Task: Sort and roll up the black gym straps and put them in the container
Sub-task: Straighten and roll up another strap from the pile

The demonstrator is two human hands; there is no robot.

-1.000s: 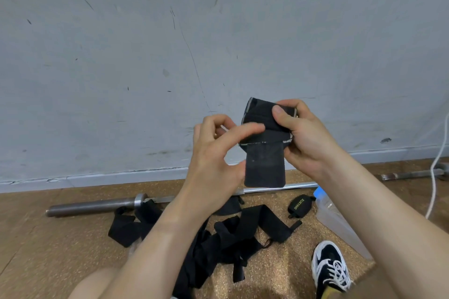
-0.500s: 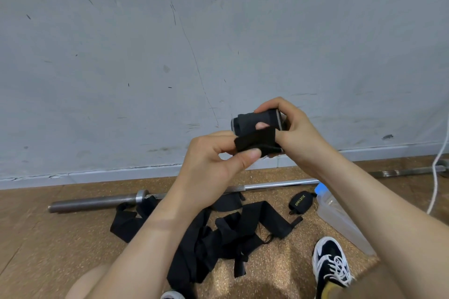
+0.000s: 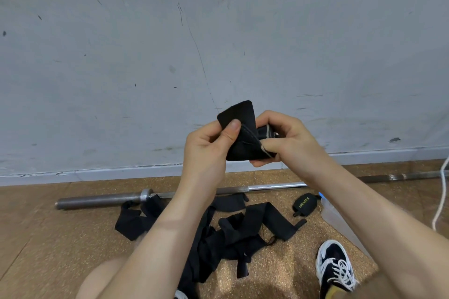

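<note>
Strap — black, partly rolled, held up in front of the grey wall between the two hands

Left hand — pinches the strap's loose flat end, thumb on top; the rounded tip stands up above the thumb

Right hand — fingers curled round the rolled part, where a grey edge stripe shows; the hands sit close together, both clamped on the one strap

Pile of straps — black, tangled, on the floor below the hands, partly under the left forearm

Rolled strap — yellow lettering, on the floor below the right wrist, just beside the container

Container — clear plastic, below the right forearm and largely hidden by it; contents cannot be made out

Barbell — steel, lying beyond the pile, passing behind both forearms

Shoe — black and white, below the right elbow

Cord — white, to the right of the right arm
</note>
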